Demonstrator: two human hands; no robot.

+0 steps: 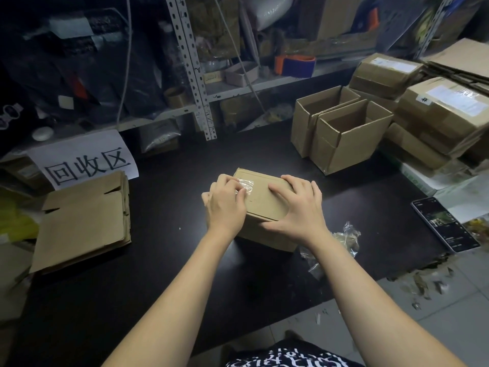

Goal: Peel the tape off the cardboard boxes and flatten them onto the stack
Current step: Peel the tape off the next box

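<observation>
Left hand (227, 205) pinches tape (244, 187); right hand (299, 205), fingers spread flat, steadies box (264, 200); peel low and slowly to spare the cardboard.

A black table (158, 274) fills the middle of a dimly lit room. Along its far edge stands a grey metal shelving rack (189, 75) with perforated uprights, its shelves in shadow. Beyond the table's near right corner lies pale grey tiled floor (436, 335).
</observation>
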